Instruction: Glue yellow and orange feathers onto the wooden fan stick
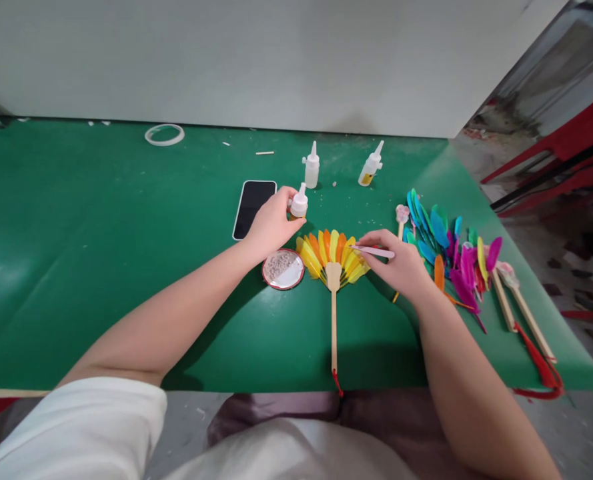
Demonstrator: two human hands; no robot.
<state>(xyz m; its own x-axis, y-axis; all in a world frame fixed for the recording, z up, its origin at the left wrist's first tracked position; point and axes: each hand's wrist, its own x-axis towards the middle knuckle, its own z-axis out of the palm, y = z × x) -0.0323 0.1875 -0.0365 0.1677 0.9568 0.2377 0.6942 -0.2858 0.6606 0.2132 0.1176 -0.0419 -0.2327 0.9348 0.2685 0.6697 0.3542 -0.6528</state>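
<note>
My left hand (272, 225) is closed around a small white-capped glue bottle (299, 203), its nozzle pointing up, just behind a round dish. Pinched in my right hand (396, 260) is a pair of pink tweezers (376, 251), with the tips at the right side of a feather fan. The fan (333, 273) lies in front of me, its yellow and orange feathers spread around a wooden paddle and its handle toward me. A red cord hangs from the handle's end. The round dish (291, 275) has a red rim and holds small pale bits that I cannot make out.
Two more glue bottles (311, 170) (370, 168) stand farther back. A phone (254, 208) lies left of my left hand, and a tape roll (165, 135) near the wall. Loose coloured feathers (441, 230) and wooden handles (529, 313) lie to the right on the green table (101, 220).
</note>
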